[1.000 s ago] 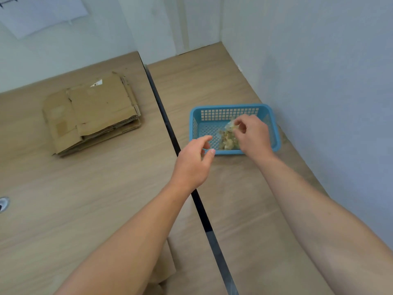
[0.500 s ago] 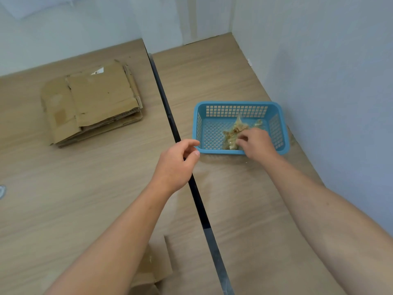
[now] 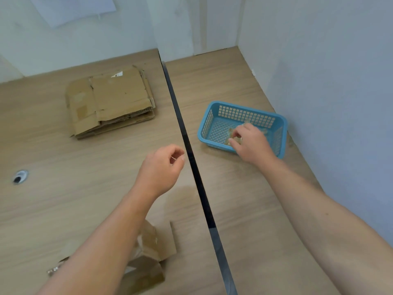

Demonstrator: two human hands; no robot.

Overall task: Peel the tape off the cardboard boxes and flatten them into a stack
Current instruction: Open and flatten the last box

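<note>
The right hand [image 3: 253, 143] was inside the blue plastic basket [image 3: 244, 113], which sat on the right-hand table [image 3: 244, 209] close to the side wall [image 3: 329, 81]. Its fingers were bent down onto a crumpled wad of peeled tape [image 3: 233, 136] on the basket floor, with the thumb alongside. It could not be determined whether the wad was pinched or merely touched. The left hand [image 3: 162, 169] hovered above the left-hand table [image 3: 63, 199], just beside the dark seam [image 3: 191, 150] between the two tabletops. Its fingers were loosely curled, the thumb and forefinger tips close together, and nothing was held in them. A stack of flattened cardboard boxes [image 3: 110, 101] lay on the left-hand table towards the back wall, well apart from both hands. The top sheet sat slightly askew and carried a small white label remnant [image 3: 117, 74] near its far edge. A further cardboard box [image 3: 153, 252], flaps open and not yet flat, lay at the near edge of the same table, partly hidden by the left forearm. A round cable grommet [image 3: 20, 176] was set into the left-hand table near the view's left edge. A sheet of paper [image 3: 72, 7] was fixed to the back wall.
</note>
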